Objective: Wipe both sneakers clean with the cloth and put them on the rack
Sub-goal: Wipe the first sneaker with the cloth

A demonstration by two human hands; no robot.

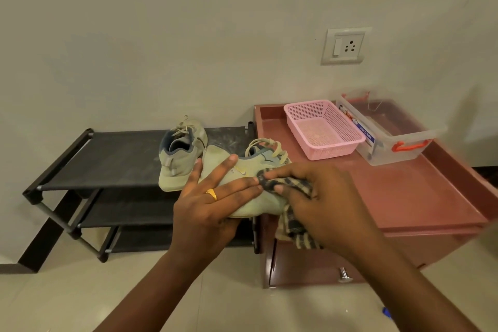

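One pale green sneaker [181,157] stands on the top shelf of the black rack [113,159], heel towards me. The second pale green sneaker [244,170] is held in the air between the rack and the cabinet, lying on its side. My left hand [213,197] supports it, thumb underneath and straight fingers spread across its side. My right hand [315,197] grips a checked cloth [292,224] and presses it against the sneaker's side near the toe. Part of the cloth hangs below my right hand.
A reddish-brown cabinet [404,197] with a raised rim stands right of the rack. A pink mesh basket [323,127] and a clear plastic box [388,132] with orange clips sit at its back. The rack has two lower shelves. A wall socket [346,46] is above.
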